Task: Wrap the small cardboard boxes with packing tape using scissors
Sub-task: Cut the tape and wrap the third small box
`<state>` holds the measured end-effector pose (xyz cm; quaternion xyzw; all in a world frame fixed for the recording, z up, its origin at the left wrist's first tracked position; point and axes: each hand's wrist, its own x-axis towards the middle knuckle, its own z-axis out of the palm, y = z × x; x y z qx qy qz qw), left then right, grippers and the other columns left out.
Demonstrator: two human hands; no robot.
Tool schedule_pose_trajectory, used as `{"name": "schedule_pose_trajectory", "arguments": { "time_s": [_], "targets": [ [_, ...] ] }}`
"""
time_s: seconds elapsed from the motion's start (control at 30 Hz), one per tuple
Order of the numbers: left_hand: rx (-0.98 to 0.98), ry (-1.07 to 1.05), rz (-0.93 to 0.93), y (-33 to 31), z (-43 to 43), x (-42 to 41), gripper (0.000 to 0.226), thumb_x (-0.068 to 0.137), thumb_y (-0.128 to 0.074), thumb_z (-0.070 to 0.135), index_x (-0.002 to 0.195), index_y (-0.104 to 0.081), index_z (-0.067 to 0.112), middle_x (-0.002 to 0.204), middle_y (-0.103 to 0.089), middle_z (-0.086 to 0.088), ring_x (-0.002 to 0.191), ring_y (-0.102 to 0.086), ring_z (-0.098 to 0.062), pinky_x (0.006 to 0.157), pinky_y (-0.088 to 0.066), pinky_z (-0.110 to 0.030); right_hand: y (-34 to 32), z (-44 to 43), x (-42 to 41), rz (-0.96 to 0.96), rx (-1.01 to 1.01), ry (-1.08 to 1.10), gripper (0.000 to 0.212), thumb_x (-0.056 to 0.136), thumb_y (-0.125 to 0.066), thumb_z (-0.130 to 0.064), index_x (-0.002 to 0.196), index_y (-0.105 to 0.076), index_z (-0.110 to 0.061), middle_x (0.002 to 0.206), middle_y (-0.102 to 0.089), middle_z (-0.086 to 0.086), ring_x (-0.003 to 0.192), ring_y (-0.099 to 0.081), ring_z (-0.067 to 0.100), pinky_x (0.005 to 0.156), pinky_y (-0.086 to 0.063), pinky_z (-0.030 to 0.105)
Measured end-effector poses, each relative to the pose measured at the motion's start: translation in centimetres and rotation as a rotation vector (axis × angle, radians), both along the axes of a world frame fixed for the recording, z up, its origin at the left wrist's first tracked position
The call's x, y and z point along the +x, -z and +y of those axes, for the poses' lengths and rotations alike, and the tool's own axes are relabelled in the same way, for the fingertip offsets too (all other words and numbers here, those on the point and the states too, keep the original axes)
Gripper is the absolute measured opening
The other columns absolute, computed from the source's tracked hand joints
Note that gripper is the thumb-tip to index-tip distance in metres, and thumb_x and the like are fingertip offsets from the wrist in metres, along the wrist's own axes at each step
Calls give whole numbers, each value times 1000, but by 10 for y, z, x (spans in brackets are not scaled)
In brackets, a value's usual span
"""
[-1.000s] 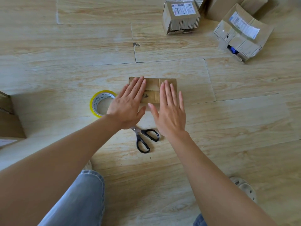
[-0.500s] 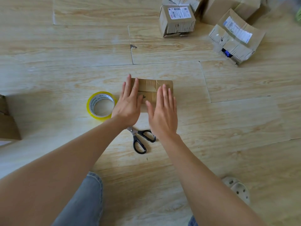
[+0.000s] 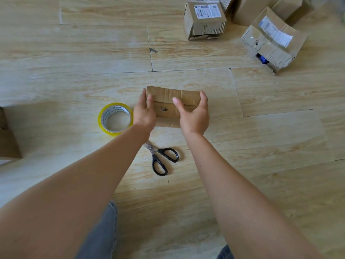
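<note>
On pale plank floor (image 3: pixel 280 165), the cardboard box (image 3: pixel 168 96) is gripped between curled fingers of left hand (image 3: pixel 144 114) and right hand (image 3: pixel 194 116)

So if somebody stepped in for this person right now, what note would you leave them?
Left hand grips the left end of the small box; right hand grips its right end.
Tape roll lies flat on the floor just left of the box; scissors lie nearer the person, between the arms. Neither is held.
Done: the box top looks taped, shiny and creased; its other faces cannot be judged.
Left: probably turn the box, tape the remaining sides, cut with the scissors, then do the labelled boxes at far right.
</note>
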<state>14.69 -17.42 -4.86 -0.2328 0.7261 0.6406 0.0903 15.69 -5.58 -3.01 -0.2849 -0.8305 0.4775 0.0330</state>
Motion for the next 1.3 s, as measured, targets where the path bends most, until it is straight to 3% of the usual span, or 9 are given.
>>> {"name": "schedule_pose_trajectory", "arguments": {
  "time_s": [0.23, 0.37, 0.63, 0.8, 0.87, 0.93, 1.0, 1.1, 1.3],
  "targets": [
    [234, -39, -75, 12, -9, -5, 49, 102, -38, 41, 149, -29, 30, 154, -32, 4, 140, -30, -14, 117, -24, -38, 6, 14, 2, 10, -342, 86, 54, 96, -57, -38, 146, -43, -22, 146, -48, -3, 134, -44, 15, 102, -39, 19],
    [292, -11, -185, 14, -14, -11, 55, 99, -38, 48, 150, -27, 31, 155, -30, 5, 141, -29, -16, 118, -20, -43, 7, 16, 4, -40, -450, 82, 52, 99, -51, -39, 147, -40, -23, 147, -47, -5, 133, -44, 12, 77, -38, 1],
    [243, 68, -383, 8, -20, -18, 68, 98, -20, 58, 143, -40, 11, 142, -48, -8, 134, -42, -23, 115, -30, -39, 11, 25, 4, -309, -516, 49, 75, 88, -39, -73, 149, -34, -31, 156, -31, -5, 142, -30, 22, 111, -24, 44],
    [228, -33, -433, 4, -17, -10, 64, 101, -19, 53, 141, -40, 8, 128, -54, -9, 109, -52, -20, 103, -42, -30, 8, 28, 11, -386, -561, 46, 81, 88, -29, -77, 153, -21, -29, 161, -17, -3, 147, -18, 21, 117, -14, 47],
    [144, -73, -398, 0, -12, -7, 65, 101, -19, 52, 146, -33, 9, 144, -44, -10, 126, -45, -22, 111, -33, -35, 8, 28, 11, -366, -547, 44, 75, 93, -27, -70, 155, -14, -29, 163, -9, -4, 149, -12, 21, 118, -10, 45],
    [-147, -57, -113, -10, -7, 0, 56, 104, -17, 42, 153, -18, 15, 158, -22, -6, 145, -21, -22, 118, -15, -33, 7, 26, 11, -180, -332, -25, 62, 103, -23, -51, 156, -3, -25, 164, 1, -5, 150, -3, 17, 122, -4, 42],
    [-543, 134, 312, -23, -4, 11, 51, 105, -19, 30, 154, -14, 16, 161, -8, -4, 148, -6, -20, 119, -5, -31, 3, 20, 15, 29, 162, -201, 55, 106, -22, -34, 156, -3, -18, 163, 3, -2, 150, 2, 17, 123, -1, 39],
    [-914, 614, 743, -21, -3, 24, 51, 101, -28, 23, 151, -24, 9, 158, -19, -9, 147, -12, -27, 120, -10, -40, 4, 11, 28, 192, 658, -592, 54, 103, -20, -30, 155, -18, -13, 162, -12, 4, 150, -5, 22, 122, -1, 39],
    [-1079, 796, 564, -3, -18, 31, 58, 100, -16, 40, 153, -3, 18, 161, -4, 3, 147, 3, -13, 120, -3, -34, 13, 17, 37, 77, 810, -757, 56, 103, -19, -40, 155, -14, -21, 163, -7, 0, 150, 3, 19, 122, 3, 39]
  ]
}}
